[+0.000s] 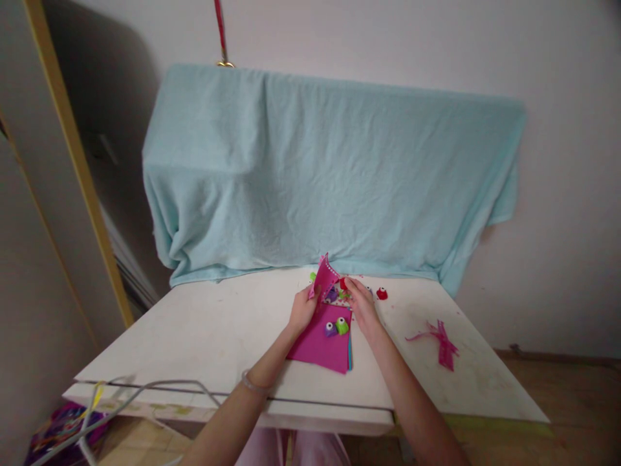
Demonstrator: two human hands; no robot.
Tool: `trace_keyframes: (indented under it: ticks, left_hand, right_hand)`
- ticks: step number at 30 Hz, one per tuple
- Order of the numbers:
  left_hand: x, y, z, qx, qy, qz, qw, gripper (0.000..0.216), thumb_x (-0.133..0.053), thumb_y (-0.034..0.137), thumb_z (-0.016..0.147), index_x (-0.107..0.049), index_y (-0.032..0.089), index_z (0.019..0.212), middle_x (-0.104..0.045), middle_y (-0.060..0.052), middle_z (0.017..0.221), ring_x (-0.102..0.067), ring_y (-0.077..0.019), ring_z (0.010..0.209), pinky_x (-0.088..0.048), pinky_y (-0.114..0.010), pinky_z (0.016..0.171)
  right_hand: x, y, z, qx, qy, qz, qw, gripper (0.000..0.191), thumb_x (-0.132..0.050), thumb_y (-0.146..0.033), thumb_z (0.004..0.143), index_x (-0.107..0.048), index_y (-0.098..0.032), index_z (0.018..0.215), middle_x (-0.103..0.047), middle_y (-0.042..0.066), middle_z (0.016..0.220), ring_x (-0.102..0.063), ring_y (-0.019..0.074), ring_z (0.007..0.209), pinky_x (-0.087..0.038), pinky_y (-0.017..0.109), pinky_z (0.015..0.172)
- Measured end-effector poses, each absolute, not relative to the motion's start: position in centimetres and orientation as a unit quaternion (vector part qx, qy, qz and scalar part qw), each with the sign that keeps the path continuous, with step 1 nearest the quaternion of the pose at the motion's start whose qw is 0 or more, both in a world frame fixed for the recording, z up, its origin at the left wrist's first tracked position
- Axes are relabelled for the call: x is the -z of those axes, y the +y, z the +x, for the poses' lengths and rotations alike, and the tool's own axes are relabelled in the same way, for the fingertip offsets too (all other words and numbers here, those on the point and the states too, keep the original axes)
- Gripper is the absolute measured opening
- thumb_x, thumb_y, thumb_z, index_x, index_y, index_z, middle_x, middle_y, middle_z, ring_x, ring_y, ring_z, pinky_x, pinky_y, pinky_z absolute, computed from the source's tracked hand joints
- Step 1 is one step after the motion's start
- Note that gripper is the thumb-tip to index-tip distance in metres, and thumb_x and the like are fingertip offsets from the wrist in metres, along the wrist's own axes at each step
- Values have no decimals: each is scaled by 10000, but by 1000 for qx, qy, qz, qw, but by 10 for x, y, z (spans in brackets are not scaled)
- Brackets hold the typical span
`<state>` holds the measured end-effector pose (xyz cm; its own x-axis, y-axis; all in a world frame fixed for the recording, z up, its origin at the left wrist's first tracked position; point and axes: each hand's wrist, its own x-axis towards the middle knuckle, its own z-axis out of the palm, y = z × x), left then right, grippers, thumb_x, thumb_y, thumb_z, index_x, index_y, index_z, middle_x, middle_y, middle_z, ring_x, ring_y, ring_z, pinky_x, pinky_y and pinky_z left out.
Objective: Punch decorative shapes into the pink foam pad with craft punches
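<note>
My left hand (pixel 304 309) is closed on a pink sheet (pixel 324 279) with a row of white dots or holes along its edge, held raised and tilted. My right hand (pixel 361 303) pinches a small red piece (pixel 343 283) beside that sheet's edge. Below both hands lies a stack of coloured sheets, a magenta sheet (pixel 315 353) on top and teal showing at its right side. On it rest a purple googly-eyed piece (pixel 330 329) and a green googly-eyed piece (pixel 342 325). Between the hands, more small purple and green pieces are partly hidden.
A red eyed piece (pixel 382 294) lies right of my right hand, among scattered tiny bits. Torn pink scraps (pixel 445 346) are on the table's right part. A light blue cloth (pixel 339 175) hangs behind the white table (pixel 194 336). A grey cable (pixel 160 384) crosses the front left edge.
</note>
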<state>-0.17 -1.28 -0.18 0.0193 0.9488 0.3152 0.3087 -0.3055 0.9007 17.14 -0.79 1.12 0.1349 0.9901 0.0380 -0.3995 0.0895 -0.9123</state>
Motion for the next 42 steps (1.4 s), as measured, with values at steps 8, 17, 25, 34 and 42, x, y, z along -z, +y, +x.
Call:
trace_keyframes:
  ticks: [8,17,25,34,42]
  left_hand:
    - [1,-13,-3,-483,488,648,328,387,-401,450,921,-584,171,727,-592,-22,612,-511,-176,616,-353,-245,609]
    - [0,-13,-1,-473,491,647,340,369,-423,431,923,-590,177,714,-572,-12,546,-520,-180,591,-366,-247,616]
    - [4,-12,0,-470,495,646,343,398,-428,461,920,-592,173,700,-595,-16,568,-517,-171,596,-366,-241,607]
    - [3,-12,-1,-463,486,660,337,431,-401,471,932,-580,176,673,-598,-20,568,-531,-171,595,-372,-247,609]
    - [2,-12,-1,-459,484,658,348,420,-410,461,930,-586,179,674,-597,-20,557,-536,-174,586,-379,-253,621]
  right_hand:
    - [-10,-8,170,-551,-349,-392,650,318,-809,-420,663,-735,-208,888,-715,24,829,-588,136,652,-446,262,604]
    - [-11,-10,169,-544,-376,-393,639,318,-790,-449,684,-730,-197,869,-712,27,811,-574,141,639,-426,263,585]
    - [-7,-6,170,-541,-382,-389,640,330,-795,-455,670,-727,-193,860,-715,25,810,-584,138,634,-423,253,559]
    - [-10,-9,170,-528,-377,-398,648,310,-799,-438,671,-736,-193,851,-701,21,787,-560,130,619,-409,253,542]
    - [-8,-8,174,-503,-394,-428,639,355,-805,-465,647,-735,-193,865,-717,35,807,-587,151,634,-431,266,552]
